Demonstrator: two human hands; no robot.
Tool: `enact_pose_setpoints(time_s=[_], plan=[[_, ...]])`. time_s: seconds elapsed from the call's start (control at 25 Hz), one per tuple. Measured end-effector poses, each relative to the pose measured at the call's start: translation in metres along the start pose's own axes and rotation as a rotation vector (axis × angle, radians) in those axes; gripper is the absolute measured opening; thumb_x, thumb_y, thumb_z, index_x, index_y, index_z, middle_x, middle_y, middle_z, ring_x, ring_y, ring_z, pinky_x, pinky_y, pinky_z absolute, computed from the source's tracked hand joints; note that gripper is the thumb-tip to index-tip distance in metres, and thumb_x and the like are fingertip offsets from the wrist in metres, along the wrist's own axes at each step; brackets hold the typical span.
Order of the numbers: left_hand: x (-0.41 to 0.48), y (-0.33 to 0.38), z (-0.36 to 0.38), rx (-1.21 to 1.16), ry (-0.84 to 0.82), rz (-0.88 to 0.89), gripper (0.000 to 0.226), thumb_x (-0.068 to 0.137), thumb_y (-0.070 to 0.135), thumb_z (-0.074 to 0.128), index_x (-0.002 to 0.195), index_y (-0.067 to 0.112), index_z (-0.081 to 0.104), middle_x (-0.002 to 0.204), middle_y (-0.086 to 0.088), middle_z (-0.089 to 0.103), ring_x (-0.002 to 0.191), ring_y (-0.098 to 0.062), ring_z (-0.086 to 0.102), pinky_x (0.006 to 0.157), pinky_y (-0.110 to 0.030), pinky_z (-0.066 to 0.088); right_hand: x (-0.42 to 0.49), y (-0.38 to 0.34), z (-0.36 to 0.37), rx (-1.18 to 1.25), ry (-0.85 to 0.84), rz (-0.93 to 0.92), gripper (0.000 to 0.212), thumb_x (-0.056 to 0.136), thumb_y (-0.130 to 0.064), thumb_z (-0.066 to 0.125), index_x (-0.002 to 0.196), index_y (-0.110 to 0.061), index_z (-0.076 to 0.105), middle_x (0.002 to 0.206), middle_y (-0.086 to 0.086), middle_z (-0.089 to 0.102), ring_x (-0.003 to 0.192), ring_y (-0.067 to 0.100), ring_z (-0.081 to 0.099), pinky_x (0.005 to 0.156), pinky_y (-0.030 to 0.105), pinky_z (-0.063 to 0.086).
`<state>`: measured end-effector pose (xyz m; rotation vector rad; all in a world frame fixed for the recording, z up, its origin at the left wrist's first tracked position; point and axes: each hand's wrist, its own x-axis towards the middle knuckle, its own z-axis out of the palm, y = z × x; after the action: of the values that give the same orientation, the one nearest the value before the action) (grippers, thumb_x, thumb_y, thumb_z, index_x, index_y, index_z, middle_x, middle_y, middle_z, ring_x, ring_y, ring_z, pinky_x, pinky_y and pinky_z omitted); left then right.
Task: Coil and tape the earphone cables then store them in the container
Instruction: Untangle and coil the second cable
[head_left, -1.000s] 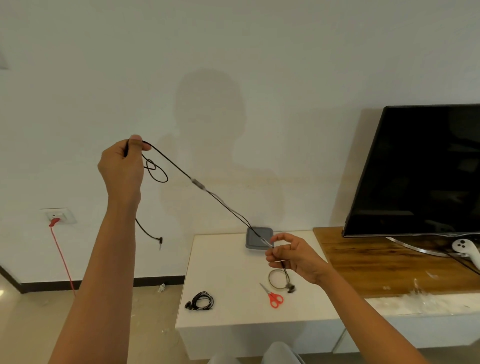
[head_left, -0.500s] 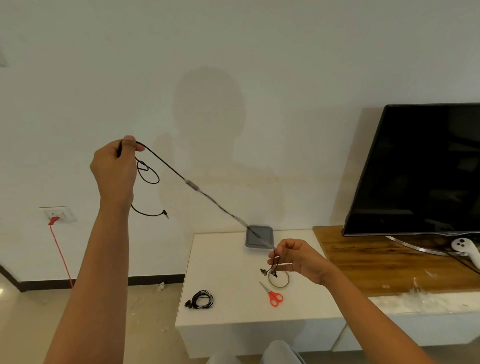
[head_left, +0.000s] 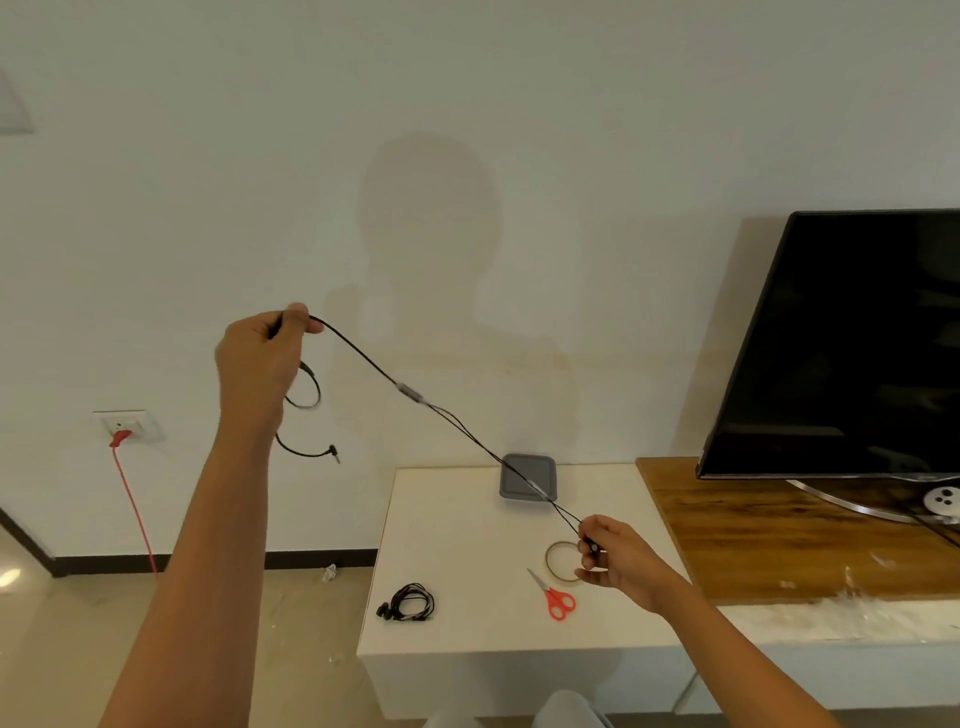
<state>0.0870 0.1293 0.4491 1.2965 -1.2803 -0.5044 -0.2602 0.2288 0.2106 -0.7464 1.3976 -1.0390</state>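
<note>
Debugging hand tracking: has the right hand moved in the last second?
Yes. The right hand, pinching the earphone cable, dropped lower and rightward in view: it was above the tape roll, now level with it at its right edge.

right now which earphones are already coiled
The black earphones lying on the white table; the other cable is stretched between the left hand and right hand.

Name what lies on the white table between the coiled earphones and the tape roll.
In the head view, the red-handled scissors lie between the coiled earphones and the tape roll, close beside the roll. The rest of that stretch is bare white table.
</note>
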Motion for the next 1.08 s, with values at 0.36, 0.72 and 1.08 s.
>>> enact_pose_setpoints(time_s=[0.36, 0.72, 1.08], plan=[[-0.061, -0.109, 0.092, 0.296, -0.496, -0.287, 0.030, 0.094, 0.029, 0.049, 0.075, 0.023, 0.072, 0.053, 0.000, 0.049, 0.049, -0.015, 0.039, 0.052, -0.026, 0.031, 0.057, 0.038, 0.025, -0.039, 0.240, 0.145, 0.004, 0.085, 0.004, 0.061, 0.082, 0.004, 0.062, 0.080, 0.020, 0.061, 0.066, 0.023, 0.057, 0.072, 0.035, 0.053], [-0.096, -0.174, 0.134, 0.246, -0.807, -0.443, 0.027, 0.096, 0.027, 0.045, 0.094, 0.024, 0.072, 0.083, 0.005, 0.065, 0.057, -0.003, 0.044, 0.050, -0.017, 0.032, 0.097, 0.046, 0.055, -0.500, -0.087, 0.096, 0.059, 0.086, -0.011, 0.063, 0.139, -0.017, 0.038, 0.133, 0.004, 0.045, 0.124, 0.021, 0.046, 0.091, 0.027, 0.042], [-0.089, -0.178, 0.133, 0.208, -0.664, -0.401, 0.032, 0.093, 0.039, 0.051, 0.085, 0.018, 0.073, 0.090, -0.005, 0.070, 0.084, -0.020, 0.062, 0.080, -0.030, 0.046, 0.106, 0.007, 0.062, -0.506, 0.311, -0.423, 0.017, 0.090, -0.020, 0.057, 0.086, -0.012, 0.072, 0.079, 0.000, 0.072, 0.080, 0.014, 0.068, 0.072, 0.023, 0.047]])
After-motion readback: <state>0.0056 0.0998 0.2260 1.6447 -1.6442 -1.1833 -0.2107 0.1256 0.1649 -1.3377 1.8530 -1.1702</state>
